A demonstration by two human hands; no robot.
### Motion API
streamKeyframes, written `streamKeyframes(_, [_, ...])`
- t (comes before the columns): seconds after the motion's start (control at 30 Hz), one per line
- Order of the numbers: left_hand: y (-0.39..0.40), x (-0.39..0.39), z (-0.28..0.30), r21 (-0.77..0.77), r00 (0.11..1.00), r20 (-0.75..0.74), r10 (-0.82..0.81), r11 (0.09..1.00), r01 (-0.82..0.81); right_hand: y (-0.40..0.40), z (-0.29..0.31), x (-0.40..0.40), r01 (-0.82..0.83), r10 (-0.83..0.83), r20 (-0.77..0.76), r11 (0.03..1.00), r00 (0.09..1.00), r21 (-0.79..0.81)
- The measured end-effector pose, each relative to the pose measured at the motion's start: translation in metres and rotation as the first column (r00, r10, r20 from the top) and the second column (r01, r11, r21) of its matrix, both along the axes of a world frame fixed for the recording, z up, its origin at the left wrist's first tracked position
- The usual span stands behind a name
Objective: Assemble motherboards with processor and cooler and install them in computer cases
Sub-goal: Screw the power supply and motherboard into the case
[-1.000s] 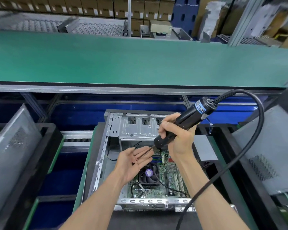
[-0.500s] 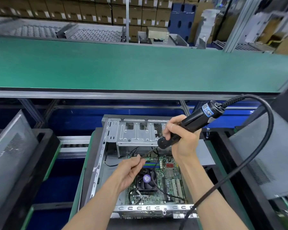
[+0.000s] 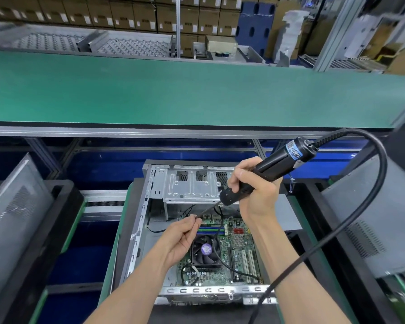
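motherboard (image 3: 234,249): we see it lying flat inside the open computer case (image 3: 154,183), which sits below the green tabletop (image 3: 197,90)
right hand (image 3: 255,195): our grip is wrapped tight around the black electric screwdriver (image 3: 267,171), its cable (image 3: 360,206) looping off to the right
left hand (image 3: 180,237): our fingertips are pinched together at the tip of the driver bit (image 3: 208,210); we judge a screw is being seated there, though it is too small to make out
step in hand: we judge this to be loading a screw onto the bit before fastening the board to the case
doing it well: we would keep the bit steady, set the screw square on the tip, then carry it straight down to a mounting hole and only then pull the trigger; the cable should stay off the board
risk: a dropped screw could fall among the components
board's look: green, densely populated, with a dark cooler fan (image 3: 205,251) bearing a purple centre label, blue memory slots and white expansion slots near it
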State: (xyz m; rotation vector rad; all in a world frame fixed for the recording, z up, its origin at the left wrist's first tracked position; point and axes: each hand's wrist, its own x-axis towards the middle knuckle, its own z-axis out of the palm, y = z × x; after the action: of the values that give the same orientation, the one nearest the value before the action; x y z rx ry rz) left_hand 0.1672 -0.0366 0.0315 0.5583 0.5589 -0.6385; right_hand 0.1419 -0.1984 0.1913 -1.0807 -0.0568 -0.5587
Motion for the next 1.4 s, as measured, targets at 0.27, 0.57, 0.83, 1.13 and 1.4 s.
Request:
streamKeyframes(0.27, [0.000,-0.001,0.003,-0.016,1.000,0.009,0.004,1.000,-0.004,-0.002,0.002,0.000,-0.019,0.019,-0.006,1.000,1.000,0.007])
streamKeyframes(0.57, [-0.002,-0.001,0.004,-0.027,0.999,0.046,-0.013,1.000,0.015,-0.007,0.014,0.001,0.029,-0.029,0.002,0.999,1.000,-0.031])
streamKeyframes(0.83, [-0.001,0.000,0.007,-0.058,0.999,0.023,0.035,0.998,-0.034,-0.007,0.031,0.009,-0.097,0.103,0.058,0.990,0.993,-0.102])
streamKeyframes(1.13, [0.001,0.000,0.006,-0.103,0.999,0.019,0.040,0.994,-0.038,-0.012,0.048,0.010,-0.350,0.352,0.010,0.934,0.936,-0.066])
streamKeyframes(1.4, [0.001,-0.001,0.008,-0.137,0.997,0.068,-0.043,0.989,0.052,-0.010,0.061,0.004,-0.231,0.250,0.100,0.958,0.963,-0.170])
